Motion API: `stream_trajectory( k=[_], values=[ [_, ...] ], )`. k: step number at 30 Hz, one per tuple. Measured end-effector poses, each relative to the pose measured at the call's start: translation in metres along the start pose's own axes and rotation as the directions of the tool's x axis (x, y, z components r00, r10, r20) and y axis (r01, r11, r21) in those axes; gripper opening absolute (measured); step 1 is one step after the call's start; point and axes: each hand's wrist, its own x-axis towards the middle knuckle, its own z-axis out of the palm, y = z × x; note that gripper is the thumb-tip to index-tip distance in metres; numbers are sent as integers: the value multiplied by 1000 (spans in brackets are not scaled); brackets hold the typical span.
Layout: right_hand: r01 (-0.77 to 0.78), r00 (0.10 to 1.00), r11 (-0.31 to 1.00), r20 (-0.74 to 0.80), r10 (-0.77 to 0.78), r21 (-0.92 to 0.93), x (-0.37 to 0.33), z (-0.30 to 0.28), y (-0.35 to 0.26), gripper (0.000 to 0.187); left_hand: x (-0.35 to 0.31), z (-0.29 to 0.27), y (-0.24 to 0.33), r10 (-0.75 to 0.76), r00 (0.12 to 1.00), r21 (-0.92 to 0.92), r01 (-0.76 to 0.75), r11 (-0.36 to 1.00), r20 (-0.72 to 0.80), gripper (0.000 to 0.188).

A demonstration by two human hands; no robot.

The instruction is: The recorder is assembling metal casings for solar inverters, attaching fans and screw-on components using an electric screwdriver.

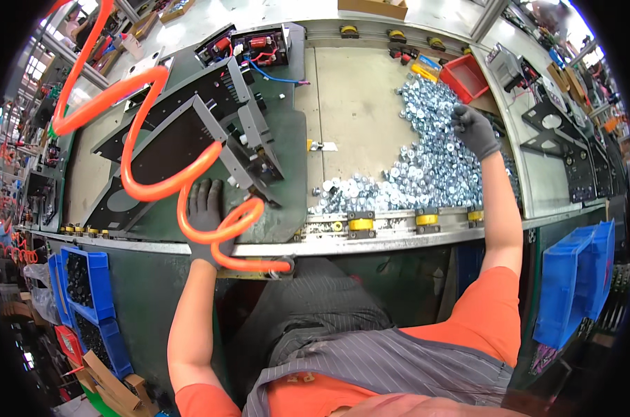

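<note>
My left hand (205,208), in a dark grey glove, lies on the green mat (287,208) with its fingers stretched out. Loops of an orange coiled air hose (240,224) pass in front of it. Just beyond the fingers stand black sheet-metal panels (169,146) with grey bent edges. My right hand (475,131), gloved alike, hovers at the right side of a spread heap of small silvery metal fasteners (433,160). Its fingers are curled together; whatever they hold, if anything, cannot be made out.
A red bin (465,78) stands beyond my right hand, beside a yellow packet (426,68). Housings with red and blue wires (259,48) sit at the mat's far end. Yellow rollers (361,224) line the metal rail. Blue bins (572,285) hang at both sides.
</note>
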Motion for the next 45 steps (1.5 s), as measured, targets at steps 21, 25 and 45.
stream_trajectory(
  k=[21,25,45],
  values=[
    [-283,754,-187,-97,-649,-941,251,104,45,61,5,-23,8,-109,982,48,103,994,155,68],
    [-278,809,-48,-207,-550,-959,255,92,46,62,11,-26,12,-114,980,-28,120,992,166,72],
    [-169,910,969,348,224,-182,24,296,137,30,142,-88,36,-380,793,-662,607,439,476,46]
  ],
)
